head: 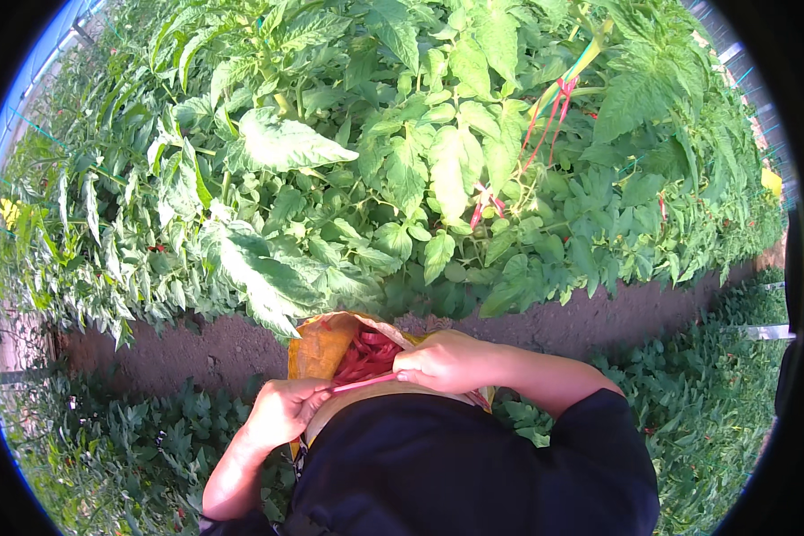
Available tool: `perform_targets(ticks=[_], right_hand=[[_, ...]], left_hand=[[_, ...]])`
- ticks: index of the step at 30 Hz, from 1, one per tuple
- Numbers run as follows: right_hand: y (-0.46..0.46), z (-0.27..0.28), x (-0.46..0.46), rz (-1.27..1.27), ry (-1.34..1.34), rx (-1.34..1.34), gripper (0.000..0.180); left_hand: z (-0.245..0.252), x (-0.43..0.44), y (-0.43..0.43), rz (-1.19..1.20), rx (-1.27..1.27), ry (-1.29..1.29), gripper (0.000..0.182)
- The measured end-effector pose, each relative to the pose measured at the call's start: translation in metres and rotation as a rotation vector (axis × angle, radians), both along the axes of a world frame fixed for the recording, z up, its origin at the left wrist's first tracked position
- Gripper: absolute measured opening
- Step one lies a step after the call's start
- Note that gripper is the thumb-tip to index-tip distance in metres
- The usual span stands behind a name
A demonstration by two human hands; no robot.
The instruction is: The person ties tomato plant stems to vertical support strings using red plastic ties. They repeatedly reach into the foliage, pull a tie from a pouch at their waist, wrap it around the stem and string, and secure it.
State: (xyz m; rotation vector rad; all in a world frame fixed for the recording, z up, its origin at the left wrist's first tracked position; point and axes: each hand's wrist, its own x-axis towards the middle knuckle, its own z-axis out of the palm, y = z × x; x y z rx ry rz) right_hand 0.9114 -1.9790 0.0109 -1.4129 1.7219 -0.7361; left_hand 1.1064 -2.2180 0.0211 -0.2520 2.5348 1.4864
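Note:
My left hand [285, 410] pinches one end of a pink-red strip [365, 384] between thumb and fingers. The strip is stretched over the mouth of an orange-yellow bag [315, 348] at my waist. At its other end, my right hand [442, 362] grips the strip with curled fingers, beside the bag's rim. Many red strips [368, 352] lie in a tangled heap inside the bag. In front of me, similar red strips [556, 110] are tied round a thick green tomato stem [586, 57] and hang down.
Dense tomato foliage [402, 167] fills the area ahead, with another tied red ribbon [486, 204] low among the leaves. Bare soil [228, 352] runs across below it. More plants [134, 429] grow on both sides of me. A yellow card [771, 181] is at the far right.

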Motion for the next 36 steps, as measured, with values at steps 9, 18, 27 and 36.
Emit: perform_targets(ticks=[9, 18, 27, 36], right_hand=[[0.066, 0.0, -0.06, -0.128, -0.037, 0.271, 0.027], [0.098, -0.015, -0.098, -0.448, 0.46, 0.426, 0.023], [-0.055, 0.006, 0.025, -0.269, 0.317, -0.602, 0.053], [-0.046, -0.027, 0.002, -0.108, 0.043, -0.357, 0.011]], left_hand=[[-0.017, 0.036, -0.092, 0.111, -0.158, -0.122, 0.009], [-0.059, 0.084, -0.153, 0.462, -0.379, -0.032, 0.011], [0.003, -0.017, -0.028, -0.131, -0.204, 0.107, 0.009], [0.02, -0.038, -0.02, -0.206, -0.369, 0.201, 0.013]])
